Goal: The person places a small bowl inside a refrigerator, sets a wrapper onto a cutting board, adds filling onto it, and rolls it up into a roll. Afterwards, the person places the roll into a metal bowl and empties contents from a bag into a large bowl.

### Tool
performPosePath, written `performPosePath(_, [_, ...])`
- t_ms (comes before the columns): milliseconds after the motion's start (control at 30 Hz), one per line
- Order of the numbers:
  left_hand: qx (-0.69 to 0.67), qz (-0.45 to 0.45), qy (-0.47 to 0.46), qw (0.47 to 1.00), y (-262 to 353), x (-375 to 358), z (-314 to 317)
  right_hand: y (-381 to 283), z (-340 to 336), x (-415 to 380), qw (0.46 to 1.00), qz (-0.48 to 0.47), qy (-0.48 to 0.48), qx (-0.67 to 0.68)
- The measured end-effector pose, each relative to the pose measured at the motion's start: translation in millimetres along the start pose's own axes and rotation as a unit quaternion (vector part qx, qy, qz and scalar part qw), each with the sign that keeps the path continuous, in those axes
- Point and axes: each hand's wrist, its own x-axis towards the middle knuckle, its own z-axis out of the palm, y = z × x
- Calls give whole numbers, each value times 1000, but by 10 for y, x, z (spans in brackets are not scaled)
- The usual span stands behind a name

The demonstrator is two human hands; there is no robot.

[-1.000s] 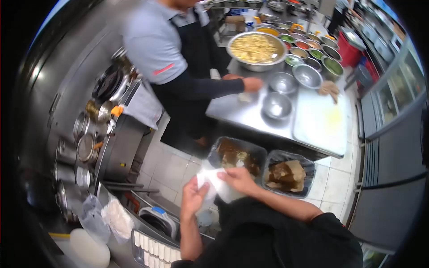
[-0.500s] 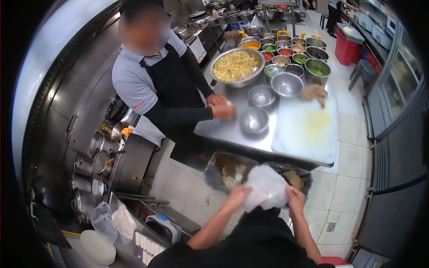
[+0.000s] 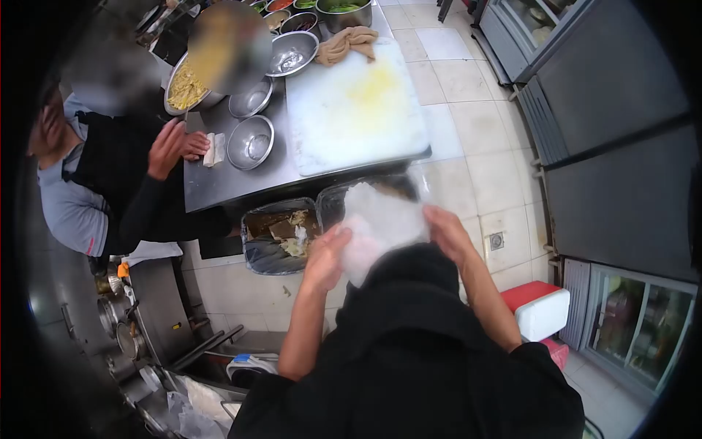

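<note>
My left hand (image 3: 325, 260) pinches the left edge of a thin white sheet (image 3: 387, 219), which looks soft and slightly see-through. At its opposite edge, my right hand (image 3: 447, 233) grips it between thumb and fingers. Stretched between both hands, the sheet hangs in front of my body and overlaps a lined bin (image 3: 333, 197) beyond it. A second lined bin (image 3: 252, 252), with food scraps and cardboard in it, stands to the left.
A white cutting board (image 3: 344, 117) lies on the steel table (image 3: 208, 186) beside metal bowls (image 3: 251, 143) and a brown cloth (image 3: 347, 45). At left, a co-worker (image 3: 117, 183) has a hand at white rolls (image 3: 213, 150). A red-and-white cooler (image 3: 541, 307) stands right.
My view has swung right and down. The white sheet is spread wider between my hands. The co-worker's hands have moved apart, and white rolls now show on the table.
</note>
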Motion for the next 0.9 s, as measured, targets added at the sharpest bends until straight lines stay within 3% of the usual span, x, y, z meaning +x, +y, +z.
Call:
performPosePath(133, [11,-22,36,999,-43,153,524,165,-605,394,986,84,-107,101])
performPosePath(300, [9,-30,70,997,-172,359,1371,33,-1050,734,931,207,-245,174])
performPosePath(400, [-24,25,85,996,-140,464,1935,-405,-1042,626,918,263,-216,205])
performPosePath(500, [-42,68,115,990,-119,572,2308,-612,-1273,733,872,234,-333,270])
performPosePath(600, [-57,96,151,982,-132,609,2531,-958,-1455,784,865,179,-365,294])
performPosePath(733, [-116,109,180,971,-263,619,2626,-1261,-1598,937,914,139,-288,249])
performPosePath(833, [-150,120,186,963,-306,639,2751,-1334,-1706,1065,955,186,-209,103])
performPosePath(900, [-150,126,190,962,-369,686,2736,-1453,-1695,1090,955,243,-166,47])
